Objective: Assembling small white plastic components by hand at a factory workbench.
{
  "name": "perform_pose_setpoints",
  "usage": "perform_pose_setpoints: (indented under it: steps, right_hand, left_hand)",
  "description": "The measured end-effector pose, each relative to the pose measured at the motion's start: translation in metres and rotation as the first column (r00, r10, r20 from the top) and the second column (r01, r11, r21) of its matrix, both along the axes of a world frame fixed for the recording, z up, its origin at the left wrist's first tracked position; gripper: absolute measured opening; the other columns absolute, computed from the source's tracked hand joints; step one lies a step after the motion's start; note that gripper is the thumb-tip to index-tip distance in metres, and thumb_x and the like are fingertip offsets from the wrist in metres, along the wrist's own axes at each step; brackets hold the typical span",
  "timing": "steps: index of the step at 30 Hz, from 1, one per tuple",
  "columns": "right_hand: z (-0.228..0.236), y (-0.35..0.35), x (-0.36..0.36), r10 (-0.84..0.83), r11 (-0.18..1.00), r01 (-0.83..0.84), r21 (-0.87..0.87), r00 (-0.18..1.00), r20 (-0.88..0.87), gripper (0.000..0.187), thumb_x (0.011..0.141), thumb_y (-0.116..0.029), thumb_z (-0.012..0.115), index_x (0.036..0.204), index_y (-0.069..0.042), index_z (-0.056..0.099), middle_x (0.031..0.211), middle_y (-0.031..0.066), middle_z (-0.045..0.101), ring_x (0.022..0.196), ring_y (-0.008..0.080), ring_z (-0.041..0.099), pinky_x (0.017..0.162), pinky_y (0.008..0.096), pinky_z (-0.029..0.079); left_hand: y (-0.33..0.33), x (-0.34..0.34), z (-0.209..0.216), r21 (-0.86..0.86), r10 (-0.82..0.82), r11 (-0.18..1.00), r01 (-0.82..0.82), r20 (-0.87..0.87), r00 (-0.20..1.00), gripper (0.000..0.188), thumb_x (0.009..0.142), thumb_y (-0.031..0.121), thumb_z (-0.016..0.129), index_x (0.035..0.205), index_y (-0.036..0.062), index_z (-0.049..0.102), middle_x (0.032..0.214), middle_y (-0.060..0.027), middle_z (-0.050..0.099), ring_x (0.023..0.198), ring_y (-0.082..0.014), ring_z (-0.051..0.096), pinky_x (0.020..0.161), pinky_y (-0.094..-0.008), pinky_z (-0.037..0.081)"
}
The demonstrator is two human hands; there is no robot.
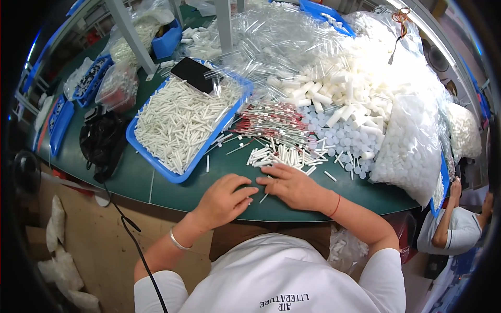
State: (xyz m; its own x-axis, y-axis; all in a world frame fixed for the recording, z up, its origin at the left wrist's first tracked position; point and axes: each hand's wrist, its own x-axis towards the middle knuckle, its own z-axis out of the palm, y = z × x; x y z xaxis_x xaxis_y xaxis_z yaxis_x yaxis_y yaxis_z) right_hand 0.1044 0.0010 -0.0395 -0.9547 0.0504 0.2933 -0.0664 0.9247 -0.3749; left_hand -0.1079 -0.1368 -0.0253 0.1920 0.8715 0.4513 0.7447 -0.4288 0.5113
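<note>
My left hand (225,199) is at the table's near edge with its fingers curled and pressed together. A tiny pale tip shows by its fingertips; what it holds is too small to make out. Facing it, my right hand (298,189) lies low over the table, fingers stretched toward the left and apart. A thin white stick (264,198) shows just beneath the right fingers; I cannot tell if they touch it. Right beyond that hand is a small pile of short white tubes (287,155). Behind this lies a heap of thin wired parts with red and white ends (274,121).
A blue tray (180,178) of white sticks stands left, with a black phone (194,74) on it. Translucent discs (344,136), white cylinders (347,88), a filled plastic bag (409,151) and clear tubes (276,41) cover the right and back. A black bag (102,138) lies left. A co-worker (454,229) sits right.
</note>
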Motion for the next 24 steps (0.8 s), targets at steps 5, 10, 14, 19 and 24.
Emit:
perform_pose_setpoints:
  steps: [5,10,14,19,24]
  right_hand:
    - [0.011,-0.006,0.003,-0.079,0.997,0.08,0.002,0.986,-0.149,0.019,0.079,-0.005,0.066,0.097,-0.007,0.061,0.117,0.0063,0.063,0.115,0.0291,0.056,0.102,0.0426,0.043]
    - [0.016,-0.002,0.017,-0.289,0.957,0.271,-0.099,0.91,-0.297,0.024,0.075,0.003,0.066,0.098,-0.006,0.062,0.092,0.0088,0.062,0.09,0.0289,0.058,0.081,0.04,0.047]
    - [0.02,-0.003,0.024,-0.411,0.911,0.382,-0.154,0.85,-0.328,0.024,0.076,0.005,0.066,0.097,-0.005,0.064,0.083,0.0081,0.061,0.08,0.0279,0.058,0.075,0.0399,0.046]
    - [0.012,-0.023,0.03,-0.325,0.933,0.252,-0.257,0.897,-0.299,0.022,0.075,0.004,0.067,0.095,-0.005,0.065,0.086,0.0081,0.065,0.067,0.0227,0.057,0.062,0.0338,0.046]
    - [0.003,-0.026,0.025,-0.273,0.962,0.268,-0.054,0.942,-0.192,0.025,0.073,-0.001,0.066,0.097,-0.007,0.062,0.097,0.0037,0.065,0.071,0.0228,0.058,0.065,0.035,0.046]
  left_hand:
    - [0.0,0.003,-0.011,-0.037,-0.058,0.998,0.056,-0.05,0.997,0.029,0.074,0.005,0.073,0.103,0.0079,0.068,0.105,-0.009,0.06,0.095,-0.0286,0.059,0.078,-0.0369,0.051]
    - [0.008,-0.012,0.004,-0.103,-0.206,0.974,0.204,-0.015,0.978,0.026,0.076,0.003,0.069,0.102,0.006,0.066,0.105,-0.0086,0.061,0.095,-0.0271,0.059,0.079,-0.0367,0.051]
    - [0.007,-0.014,0.003,-0.09,-0.227,0.971,0.22,-0.07,0.972,0.023,0.079,0.0,0.064,0.101,0.0044,0.065,0.103,-0.0082,0.062,0.092,-0.0273,0.061,0.077,-0.0369,0.051]
    - [0.014,0.003,-0.005,-0.045,-0.176,0.984,0.172,-0.136,0.975,0.014,0.078,0.001,0.065,0.091,0.0034,0.061,0.097,-0.0081,0.062,0.085,-0.0283,0.061,0.072,-0.0372,0.051]
    - [0.021,0.02,-0.017,-0.072,0.036,0.997,-0.029,0.088,0.995,0.012,0.082,0.003,0.066,0.094,0.0024,0.063,0.094,-0.0097,0.06,0.081,-0.027,0.061,0.068,-0.0351,0.05]
